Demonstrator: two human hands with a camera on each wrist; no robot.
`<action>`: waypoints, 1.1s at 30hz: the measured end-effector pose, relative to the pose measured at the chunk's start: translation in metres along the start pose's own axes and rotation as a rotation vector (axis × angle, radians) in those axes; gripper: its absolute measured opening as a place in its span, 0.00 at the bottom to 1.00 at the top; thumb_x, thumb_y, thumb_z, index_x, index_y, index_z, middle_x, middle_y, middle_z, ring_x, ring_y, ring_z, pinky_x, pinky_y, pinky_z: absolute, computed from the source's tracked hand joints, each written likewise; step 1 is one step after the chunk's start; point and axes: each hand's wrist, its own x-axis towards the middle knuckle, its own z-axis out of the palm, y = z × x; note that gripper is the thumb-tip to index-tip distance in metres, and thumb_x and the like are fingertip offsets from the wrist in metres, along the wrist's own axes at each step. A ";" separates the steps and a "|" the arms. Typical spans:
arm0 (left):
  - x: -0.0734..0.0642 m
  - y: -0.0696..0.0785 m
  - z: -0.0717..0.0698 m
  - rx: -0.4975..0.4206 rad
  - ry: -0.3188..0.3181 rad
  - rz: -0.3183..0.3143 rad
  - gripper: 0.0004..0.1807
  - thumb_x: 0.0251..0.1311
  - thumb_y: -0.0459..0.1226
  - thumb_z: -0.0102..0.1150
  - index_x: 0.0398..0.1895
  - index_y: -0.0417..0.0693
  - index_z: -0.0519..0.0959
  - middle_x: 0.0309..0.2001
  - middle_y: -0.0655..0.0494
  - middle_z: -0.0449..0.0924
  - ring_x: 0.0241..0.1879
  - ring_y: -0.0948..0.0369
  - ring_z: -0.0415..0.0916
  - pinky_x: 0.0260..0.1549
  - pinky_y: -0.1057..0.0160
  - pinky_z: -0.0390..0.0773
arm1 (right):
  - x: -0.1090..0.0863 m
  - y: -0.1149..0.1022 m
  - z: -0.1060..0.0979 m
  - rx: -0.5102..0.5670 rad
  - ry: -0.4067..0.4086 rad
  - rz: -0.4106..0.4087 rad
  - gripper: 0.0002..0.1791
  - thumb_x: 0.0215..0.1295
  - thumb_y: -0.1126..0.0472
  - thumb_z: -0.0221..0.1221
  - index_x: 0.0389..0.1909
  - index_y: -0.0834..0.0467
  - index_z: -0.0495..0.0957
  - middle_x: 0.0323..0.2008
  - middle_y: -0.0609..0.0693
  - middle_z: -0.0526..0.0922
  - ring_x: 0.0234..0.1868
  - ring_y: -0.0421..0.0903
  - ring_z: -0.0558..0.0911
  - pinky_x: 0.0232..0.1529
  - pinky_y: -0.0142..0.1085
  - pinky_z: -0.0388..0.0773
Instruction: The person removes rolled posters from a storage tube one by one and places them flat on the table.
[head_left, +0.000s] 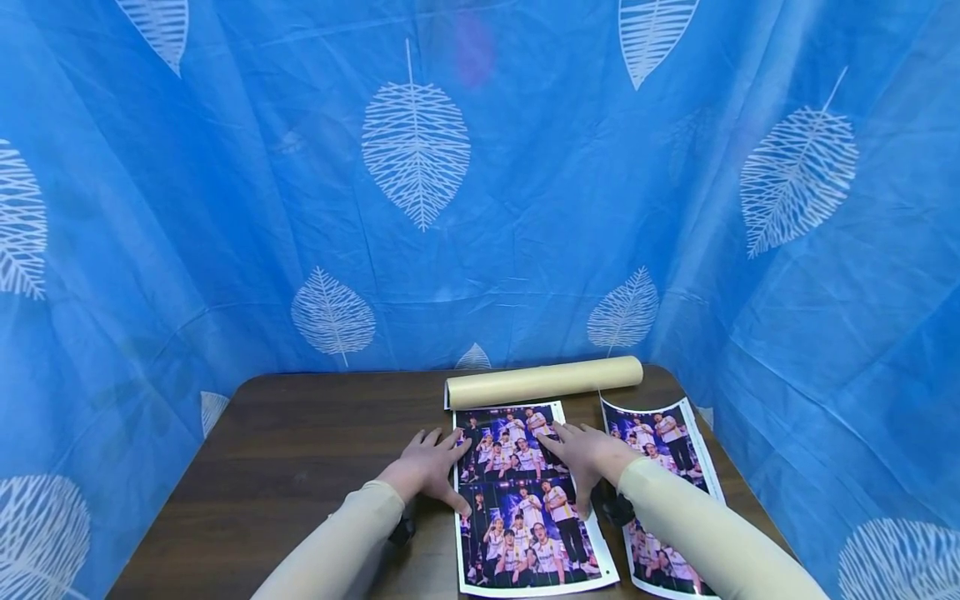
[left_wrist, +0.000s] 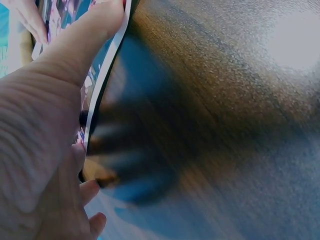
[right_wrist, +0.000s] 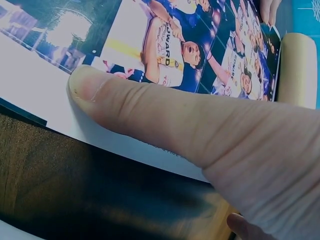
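Note:
A glossy photo sheet (head_left: 525, 537) with a white border lies on the table, printed with two group pictures one above the other. My left hand (head_left: 429, 468) rests along its left edge with fingers spread, the thumb low on the margin. Across from it, my right hand (head_left: 588, 457) touches the right edge, fingers spread forward. In the right wrist view the right thumb (right_wrist: 135, 107) lies straight on the white margin. In the left wrist view, the left thumb (left_wrist: 100, 25) reaches the sheet's edge, which stands slightly off the table.
A cream paper roll (head_left: 543, 383) lies across the back, just behind the sheet. At right, a second photo sheet (head_left: 671, 446) curls up at its upper left corner, partly under my right forearm. Blue leaf-patterned curtains (head_left: 510, 208) surround the dark wooden table (head_left: 300, 475).

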 end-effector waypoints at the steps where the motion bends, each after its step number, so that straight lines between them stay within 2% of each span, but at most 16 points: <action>1: 0.000 0.000 0.000 0.002 0.000 -0.002 0.65 0.36 0.73 0.73 0.81 0.62 0.60 0.81 0.54 0.51 0.78 0.42 0.48 0.74 0.37 0.48 | 0.000 0.000 0.000 -0.001 0.000 0.001 0.79 0.23 0.28 0.81 0.82 0.41 0.51 0.80 0.55 0.52 0.77 0.62 0.58 0.72 0.59 0.61; 14: 0.002 0.001 0.001 0.050 0.017 -0.001 0.66 0.35 0.74 0.72 0.80 0.62 0.60 0.80 0.54 0.54 0.76 0.42 0.52 0.74 0.38 0.50 | -0.002 0.000 -0.002 0.003 0.021 -0.016 0.79 0.22 0.28 0.81 0.81 0.43 0.53 0.79 0.56 0.55 0.77 0.61 0.57 0.72 0.61 0.59; 33: 0.001 0.002 0.000 0.063 0.010 -0.007 0.66 0.35 0.74 0.71 0.81 0.63 0.59 0.80 0.56 0.53 0.76 0.44 0.52 0.74 0.39 0.51 | -0.002 -0.001 -0.001 -0.015 0.023 -0.021 0.80 0.21 0.27 0.81 0.82 0.43 0.53 0.79 0.57 0.55 0.77 0.61 0.57 0.73 0.61 0.59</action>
